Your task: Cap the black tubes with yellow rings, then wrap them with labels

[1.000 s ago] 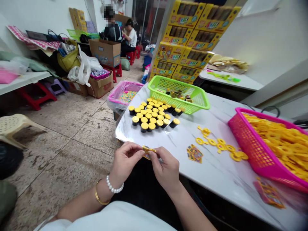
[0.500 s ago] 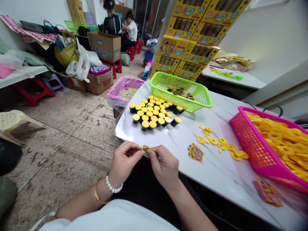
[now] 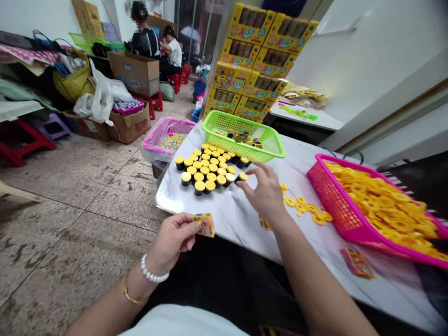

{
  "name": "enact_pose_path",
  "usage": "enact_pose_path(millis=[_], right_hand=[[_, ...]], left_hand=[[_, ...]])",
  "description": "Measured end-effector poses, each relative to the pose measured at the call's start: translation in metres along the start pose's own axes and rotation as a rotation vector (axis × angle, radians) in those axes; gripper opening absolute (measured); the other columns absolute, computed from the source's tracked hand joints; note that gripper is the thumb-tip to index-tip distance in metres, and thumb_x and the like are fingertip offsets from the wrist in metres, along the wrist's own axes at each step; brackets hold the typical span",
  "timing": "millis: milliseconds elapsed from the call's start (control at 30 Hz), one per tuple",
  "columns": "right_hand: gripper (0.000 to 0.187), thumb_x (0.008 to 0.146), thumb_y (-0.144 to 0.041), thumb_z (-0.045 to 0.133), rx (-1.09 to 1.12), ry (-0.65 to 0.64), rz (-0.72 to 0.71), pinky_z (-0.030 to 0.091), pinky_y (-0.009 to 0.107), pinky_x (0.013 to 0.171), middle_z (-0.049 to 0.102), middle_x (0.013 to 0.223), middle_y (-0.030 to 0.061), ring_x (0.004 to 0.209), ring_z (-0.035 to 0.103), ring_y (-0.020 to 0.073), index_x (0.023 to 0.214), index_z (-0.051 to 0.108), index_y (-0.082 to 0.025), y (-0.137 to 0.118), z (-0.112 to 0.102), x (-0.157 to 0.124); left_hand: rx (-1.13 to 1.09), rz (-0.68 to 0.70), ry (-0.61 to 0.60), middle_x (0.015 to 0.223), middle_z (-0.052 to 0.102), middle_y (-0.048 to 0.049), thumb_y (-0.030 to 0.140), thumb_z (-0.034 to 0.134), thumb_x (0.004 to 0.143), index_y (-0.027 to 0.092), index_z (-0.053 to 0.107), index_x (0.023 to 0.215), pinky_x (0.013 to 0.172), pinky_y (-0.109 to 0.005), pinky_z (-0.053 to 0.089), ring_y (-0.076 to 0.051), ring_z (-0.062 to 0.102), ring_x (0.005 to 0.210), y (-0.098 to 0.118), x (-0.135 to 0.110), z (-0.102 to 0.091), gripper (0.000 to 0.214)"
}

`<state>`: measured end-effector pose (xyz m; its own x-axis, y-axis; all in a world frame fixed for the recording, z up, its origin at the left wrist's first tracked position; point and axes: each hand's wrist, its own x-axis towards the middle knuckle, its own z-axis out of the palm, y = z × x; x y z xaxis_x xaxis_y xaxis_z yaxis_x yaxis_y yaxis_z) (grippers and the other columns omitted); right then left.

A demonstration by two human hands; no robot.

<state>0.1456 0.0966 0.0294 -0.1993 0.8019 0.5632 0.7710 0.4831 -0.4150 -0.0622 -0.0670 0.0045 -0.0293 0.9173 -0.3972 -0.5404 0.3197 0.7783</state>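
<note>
My left hand (image 3: pixel 173 240) pinches a small yellow printed sticker (image 3: pixel 204 224) at the near edge of the white marble table (image 3: pixel 227 219). My right hand (image 3: pixel 264 189) is stretched over the table with fingers spread, its fingertips just beside the nearest of several black pots with yellow lids (image 3: pixel 210 168) standing in rows. It holds nothing. A few yellow plastic rings (image 3: pixel 304 207) lie loose to the right of that hand. A small stack of stickers (image 3: pixel 264 224) lies partly hidden under my right wrist.
A green basket (image 3: pixel 241 137) with a few pots stands behind the rows. A pink basket (image 3: pixel 332 205) full of yellow rings sits at right, more stickers (image 3: pixel 357 263) before it. A pink bin of beads (image 3: pixel 171 137) stands off the table's left end. Two people sit far back.
My right hand has let go of the sticker and reached forward to the black pots. My left hand keeps the sticker. The view has shifted rightward.
</note>
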Motion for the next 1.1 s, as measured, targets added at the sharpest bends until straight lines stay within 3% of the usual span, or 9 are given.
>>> enact_pose_path(millis=[100, 167, 233, 333, 467, 567, 733, 900, 1100], right_hand=[[0.025, 0.075, -0.027, 0.071, -0.037, -0.207, 0.087, 0.052, 0.048, 0.086, 0.073, 0.105, 0.0121, 0.095, 0.067, 0.0316, 0.099, 0.069, -0.021, 0.028, 0.004, 0.024], [0.024, 0.075, -0.03, 0.071, -0.001, -0.243, 0.138, 0.054, 0.045, 0.08, 0.072, 0.082, 0.0066, 0.076, 0.068, 0.0259, 0.096, 0.07, -0.021, 0.029, -0.002, 0.021], [0.027, 0.075, -0.037, 0.073, 0.229, -0.253, 0.221, 0.055, 0.04, 0.075, 0.07, 0.076, 0.0039, 0.068, 0.066, 0.022, 0.096, 0.069, -0.021, 0.017, -0.015, 0.006], [0.033, 0.074, -0.046, 0.077, 0.865, -0.328, 0.409, 0.057, 0.035, 0.07, 0.071, 0.081, 0.003, 0.069, 0.068, 0.0193, 0.096, 0.066, -0.023, -0.012, -0.037, -0.028], [0.034, 0.07, -0.044, 0.085, 1.136, -0.404, 0.496, 0.058, 0.032, 0.079, 0.076, 0.095, 0.0053, 0.086, 0.071, 0.0197, 0.092, 0.069, -0.023, -0.04, -0.043, -0.062], [0.033, 0.073, -0.044, 0.083, 1.135, -0.428, 0.505, 0.058, 0.035, 0.087, 0.077, 0.107, 0.0089, 0.097, 0.072, 0.0222, 0.091, 0.069, -0.021, -0.046, -0.036, -0.071], [0.024, 0.077, -0.036, 0.078, 0.972, -0.357, 0.522, 0.061, 0.03, 0.069, 0.078, 0.086, 0.0057, 0.074, 0.074, 0.0186, 0.086, 0.061, -0.022, -0.05, -0.036, -0.07], [0.024, 0.077, -0.028, 0.076, 0.85, -0.327, 0.411, 0.061, 0.029, 0.069, 0.078, 0.093, 0.0076, 0.077, 0.074, 0.0188, 0.086, 0.054, -0.023, -0.066, -0.043, -0.074], [0.022, 0.08, -0.027, 0.076, 0.74, -0.078, 0.287, 0.061, 0.028, 0.07, 0.074, 0.091, 0.0041, 0.077, 0.072, 0.0166, 0.095, 0.061, -0.024, -0.074, -0.035, -0.085]], left_hand=[[-0.032, -0.035, -0.03, 0.059, 0.066, -0.0029, 0.039, 0.093, 0.055, 0.008, 0.074, 0.079, 0.035, -0.014, 0.02, -0.001, 0.041, 0.037, 0.007, 0.004, 0.007, 0.044], [-0.09, -0.075, -0.023, 0.05, 0.06, 0.0006, 0.035, 0.094, 0.054, 0.009, 0.072, 0.075, 0.034, -0.012, 0.018, -0.002, 0.042, 0.038, 0.01, 0.008, 0.009, 0.039], [-0.17, -0.12, -0.017, 0.048, 0.057, 0.0027, 0.03, 0.094, 0.054, 0.011, 0.069, 0.072, 0.033, -0.01, 0.017, -0.002, 0.042, 0.038, 0.012, 0.011, 0.01, 0.036], [-0.247, -0.157, -0.042, 0.057, 0.062, 0.0018, 0.024, 0.092, 0.057, 0.01, 0.068, 0.072, 0.031, -0.009, 0.021, 0.0, 0.041, 0.038, 0.013, 0.016, 0.013, 0.031], [-0.279, -0.178, -0.084, 0.058, 0.06, 0.0032, 0.019, 0.087, 0.063, 0.01, 0.067, 0.071, 0.032, -0.008, 0.025, 0.002, 0.039, 0.037, 0.012, 0.02, 0.02, 0.024], [-0.271, -0.172, -0.101, 0.06, 0.06, 0.0033, 0.021, 0.087, 0.065, 0.01, 0.066, 0.074, 0.032, -0.007, 0.024, 0.002, 0.039, 0.037, 0.01, 0.022, 0.024, 0.025], [-0.288, -0.159, -0.117, 0.062, 0.06, 0.003, 0.023, 0.09, 0.06, 0.009, 0.064, 0.073, 0.032, -0.008, 0.02, 0.003, 0.037, 0.038, 0.009, 0.024, 0.026, 0.032], [-0.258, -0.128, -0.114, 0.063, 0.06, 0.0025, 0.029, 0.092, 0.057, 0.009, 0.067, 0.075, 0.033, -0.01, 0.019, 0.002, 0.038, 0.039, 0.006, 0.023, 0.026, 0.037], [-0.129, -0.108, -0.121, 0.051, 0.051, 0.0048, 0.04, 0.088, 0.063, 0.011, 0.067, 0.08, 0.034, -0.013, 0.014, -0.002, 0.038, 0.039, -0.003, 0.017, 0.023, 0.04]])
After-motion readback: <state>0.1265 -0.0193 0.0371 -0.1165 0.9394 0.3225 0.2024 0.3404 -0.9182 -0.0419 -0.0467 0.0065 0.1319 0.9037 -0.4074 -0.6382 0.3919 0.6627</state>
